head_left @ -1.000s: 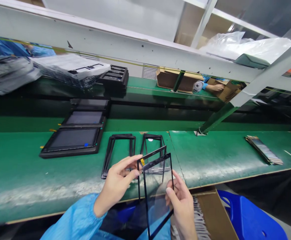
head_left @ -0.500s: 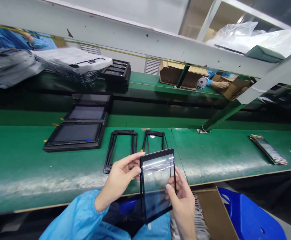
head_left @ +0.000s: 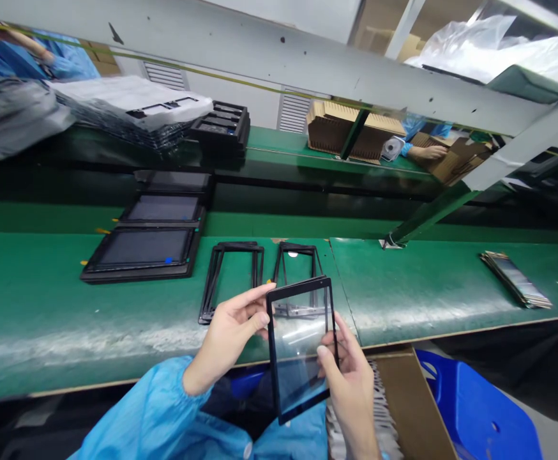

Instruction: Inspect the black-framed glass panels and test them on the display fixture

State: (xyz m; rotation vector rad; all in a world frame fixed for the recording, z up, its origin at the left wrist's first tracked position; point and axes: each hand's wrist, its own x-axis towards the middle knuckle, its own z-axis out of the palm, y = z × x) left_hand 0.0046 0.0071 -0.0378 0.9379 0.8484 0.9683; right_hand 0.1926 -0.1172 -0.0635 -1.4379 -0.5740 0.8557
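A clear glass panel with a black border (head_left: 301,354) stands tilted between both hands, over the front edge of the green bench (head_left: 44,319). My left hand (head_left: 233,332) pinches its upper left edge with thumb and fingers. My right hand (head_left: 350,377) grips the right edge, thumb on the front face. Just beyond the panel, two stacks of empty black frames (head_left: 231,275) (head_left: 295,259) lie on the bench. My blue sleeve (head_left: 164,415) covers the left forearm.
Black trays with dark screens (head_left: 142,252) lie at left in a row. A fanned stack of panels (head_left: 516,278) rests at right. A cardboard box (head_left: 403,409) and a blue bin (head_left: 480,409) stand below the bench. Across the line, another person's hand (head_left: 425,152) touches cardboard boxes.
Two panels were held apart a second ago; now a single edge shows, with the pieces brought together. The panel has risen slightly and tilted, and the glare streaks on it are gone.
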